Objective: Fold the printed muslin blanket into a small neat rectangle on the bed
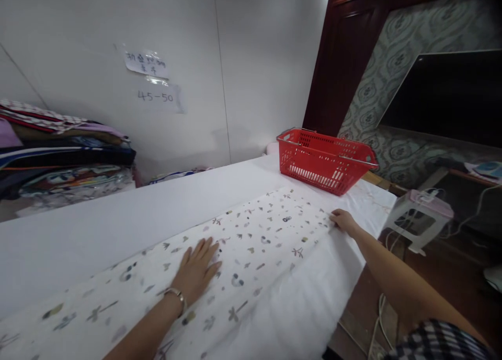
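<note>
A long white cloth printed with small leaves and flowers (259,245) lies spread along the white-covered table (164,203). My left hand (198,268) rests flat on the cloth near its middle, fingers stretched out, a bracelet on the wrist. My right hand (343,220) lies at the cloth's far right end, fingers curled down on the fabric edge; whether it pinches the cloth is unclear.
A red plastic basket (325,159) stands at the table's far right corner. Folded fabrics are stacked (63,151) at the left against the white wall. A small pink-topped stool (418,219) and cables sit on the floor to the right, below a dark screen (447,93).
</note>
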### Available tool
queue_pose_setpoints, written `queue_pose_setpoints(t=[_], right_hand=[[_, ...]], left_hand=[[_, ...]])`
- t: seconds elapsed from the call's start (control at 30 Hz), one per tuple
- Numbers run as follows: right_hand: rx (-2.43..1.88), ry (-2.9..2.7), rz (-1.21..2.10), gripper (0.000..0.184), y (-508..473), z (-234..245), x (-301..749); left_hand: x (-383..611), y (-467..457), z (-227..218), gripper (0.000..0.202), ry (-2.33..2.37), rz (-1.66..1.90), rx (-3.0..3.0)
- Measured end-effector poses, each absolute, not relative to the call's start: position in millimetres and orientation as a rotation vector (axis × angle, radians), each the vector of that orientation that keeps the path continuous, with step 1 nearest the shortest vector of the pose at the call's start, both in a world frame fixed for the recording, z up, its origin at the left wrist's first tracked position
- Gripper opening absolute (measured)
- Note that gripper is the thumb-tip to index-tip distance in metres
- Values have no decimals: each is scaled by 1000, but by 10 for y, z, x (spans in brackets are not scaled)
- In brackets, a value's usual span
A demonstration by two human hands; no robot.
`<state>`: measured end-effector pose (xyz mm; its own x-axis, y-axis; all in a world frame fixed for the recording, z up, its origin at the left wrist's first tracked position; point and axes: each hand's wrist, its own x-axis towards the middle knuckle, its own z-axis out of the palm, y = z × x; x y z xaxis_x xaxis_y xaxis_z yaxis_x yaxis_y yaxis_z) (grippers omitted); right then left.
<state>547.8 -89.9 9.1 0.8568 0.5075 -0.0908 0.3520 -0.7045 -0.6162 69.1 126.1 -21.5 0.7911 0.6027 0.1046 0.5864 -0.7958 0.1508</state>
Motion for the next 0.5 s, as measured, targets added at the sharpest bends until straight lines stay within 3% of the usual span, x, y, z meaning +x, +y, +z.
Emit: queue_pose_setpoints(t=[0.17,0.33,0.5], right_hand=[[-2456,-826,138,38,-751,146,5272],[-2259,-1606,-259,50,-316,131,4605],[-2580,-1624,65,61,-179,-18,4535]], left_hand=[[624,1093,-252,55,852,277,2907],[598,979,-279,56,801,254,2945],[595,978,-250,56,790,283,2960]])
